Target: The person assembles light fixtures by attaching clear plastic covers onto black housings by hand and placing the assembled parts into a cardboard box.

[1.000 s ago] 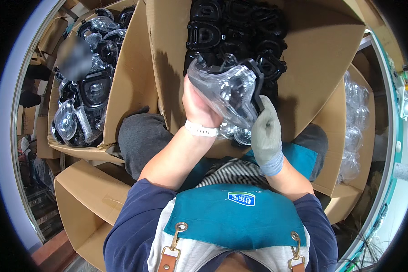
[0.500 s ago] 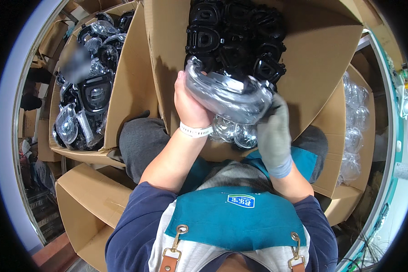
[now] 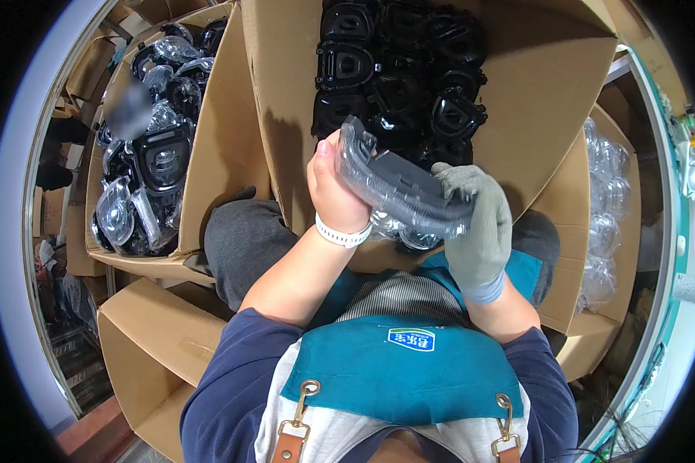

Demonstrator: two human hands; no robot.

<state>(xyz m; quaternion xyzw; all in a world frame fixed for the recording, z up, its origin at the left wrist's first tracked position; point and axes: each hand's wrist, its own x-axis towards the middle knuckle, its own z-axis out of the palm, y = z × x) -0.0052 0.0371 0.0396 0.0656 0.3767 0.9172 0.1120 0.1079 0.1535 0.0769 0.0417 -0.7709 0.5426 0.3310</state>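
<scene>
Clear-lensed grey lamp housing (image 3: 401,185), now turned edge-on from its earlier face-up tilt, clamped between bare left hand (image 3: 333,193) and grey-gloved right hand (image 3: 479,224) above carton of black housings (image 3: 401,77).

Left hand (image 3: 333,193) bare, a white band (image 3: 344,234) at the wrist; right hand (image 3: 477,224) in a grey knit glove with a pale blue-grey cuff. Navy long sleeves (image 3: 232,378) pushed up the forearms, a light striped top showing at the chest above a teal apron bib (image 3: 398,366) with a small white label at its centre. Below the bib's two corners, brass rings (image 3: 310,387) and clips join brown leather straps; dark grey trousers (image 3: 243,243) cover both knees beyond the bib.
</scene>
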